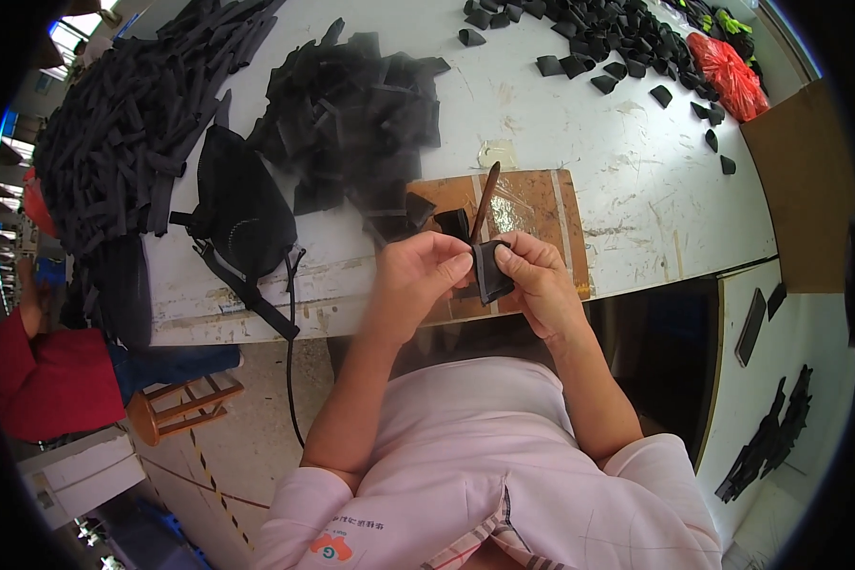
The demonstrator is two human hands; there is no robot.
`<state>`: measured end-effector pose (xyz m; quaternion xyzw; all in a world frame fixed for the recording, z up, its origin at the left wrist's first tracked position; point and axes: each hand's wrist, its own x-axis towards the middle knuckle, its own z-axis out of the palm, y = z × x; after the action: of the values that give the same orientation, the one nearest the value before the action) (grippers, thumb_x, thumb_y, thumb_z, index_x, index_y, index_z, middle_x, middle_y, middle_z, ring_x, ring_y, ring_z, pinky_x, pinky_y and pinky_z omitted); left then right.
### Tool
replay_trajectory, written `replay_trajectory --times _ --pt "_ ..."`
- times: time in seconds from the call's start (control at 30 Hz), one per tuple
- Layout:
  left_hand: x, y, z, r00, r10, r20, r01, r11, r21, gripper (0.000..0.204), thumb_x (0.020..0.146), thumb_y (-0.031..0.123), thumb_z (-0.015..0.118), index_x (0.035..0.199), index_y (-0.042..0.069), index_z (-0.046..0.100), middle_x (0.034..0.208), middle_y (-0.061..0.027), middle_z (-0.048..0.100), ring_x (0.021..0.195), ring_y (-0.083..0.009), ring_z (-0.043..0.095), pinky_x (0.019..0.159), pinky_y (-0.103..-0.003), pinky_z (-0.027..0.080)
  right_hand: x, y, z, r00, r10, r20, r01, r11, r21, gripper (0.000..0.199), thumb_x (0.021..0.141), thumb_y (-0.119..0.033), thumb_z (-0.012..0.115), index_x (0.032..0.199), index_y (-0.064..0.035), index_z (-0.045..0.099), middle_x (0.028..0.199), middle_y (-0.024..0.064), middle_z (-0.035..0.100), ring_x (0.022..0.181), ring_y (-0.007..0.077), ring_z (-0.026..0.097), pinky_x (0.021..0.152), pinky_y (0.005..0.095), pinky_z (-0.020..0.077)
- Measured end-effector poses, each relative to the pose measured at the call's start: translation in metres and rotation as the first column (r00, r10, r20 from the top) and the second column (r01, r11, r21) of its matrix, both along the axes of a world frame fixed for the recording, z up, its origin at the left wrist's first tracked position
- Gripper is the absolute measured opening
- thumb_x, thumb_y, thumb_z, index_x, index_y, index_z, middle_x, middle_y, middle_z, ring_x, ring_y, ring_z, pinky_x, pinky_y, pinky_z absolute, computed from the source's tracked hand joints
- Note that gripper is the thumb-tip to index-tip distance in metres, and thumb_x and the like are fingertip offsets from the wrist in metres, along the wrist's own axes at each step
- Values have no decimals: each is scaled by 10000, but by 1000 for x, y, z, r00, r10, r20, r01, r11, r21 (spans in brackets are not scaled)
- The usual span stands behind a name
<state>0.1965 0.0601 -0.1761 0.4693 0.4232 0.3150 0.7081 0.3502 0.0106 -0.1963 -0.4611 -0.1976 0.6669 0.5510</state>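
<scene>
My left hand [416, 277] and my right hand [539, 280] meet over the near edge of the white table [579, 123], both pinching a small black strap piece [490, 272] folded between the fingers. A thin brown stick tool [484, 201] rises from between my hands, apparently held by the right one. Beneath them lies a brown board [534, 211] taped to the table, with two more black pieces [437, 217] on its left part.
A heap of flat black strap pieces [356, 114] sits ahead, long black strips [114, 133] pile at far left, folded black loops [608, 38] at the back right. A black bag [242, 214] lies at left. A person in red [38, 375] sits lower left. A wooden stool [176, 404] stands below.
</scene>
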Motion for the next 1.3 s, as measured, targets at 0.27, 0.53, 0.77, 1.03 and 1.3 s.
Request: replay_trajectory --times 0.27,0.53,0.77,1.03,1.3 --pt "3 -6 -7 989 27 -143 -9 992 122 83 793 79 614 805 0 592 660 -12 574 550 -33 498 468 -159 382 -3 -4 -3 691 -115 714 10 989 149 120 831 -130 567 871 -17 578 736 23 555 626 79 511 545 220 418" --pt "16 -25 3 967 146 -207 -11 841 541 45 799 27 591 773 3 563 640 29 561 541 -33 498 462 -179 389 -13 -14 22 520 -315 794 -106 899 426 69 757 -51 611 811 -13 589 741 94 522 613 203 530 512 276 425" --pt "30 -26 7 913 402 74 -406 913 41 150 753 -74 541 887 -8 540 684 -72 566 389 -16 378 341 -152 283 -19 -3 6 78 -497 864 -173 847 503 71 738 -61 611 763 -9 570 657 80 483 536 205 469 486 303 397" --pt "28 -31 17 928 347 137 -372 886 276 162 760 -82 489 912 -40 526 813 -37 554 513 -3 448 438 -144 343 -2 -3 36 909 75 -411 -74 997 19 90 803 -129 601 766 -56 564 674 -43 493 549 31 364 460 171 281" --pt "17 8 68 511 279 813 104 919 -381 202 796 -21 453 981 -56 527 782 -137 581 328 -36 294 299 -186 249 8 33 110 962 154 224 -219 926 306 267 866 -300 533 733 -69 551 622 -63 434 542 17 329 469 167 271"
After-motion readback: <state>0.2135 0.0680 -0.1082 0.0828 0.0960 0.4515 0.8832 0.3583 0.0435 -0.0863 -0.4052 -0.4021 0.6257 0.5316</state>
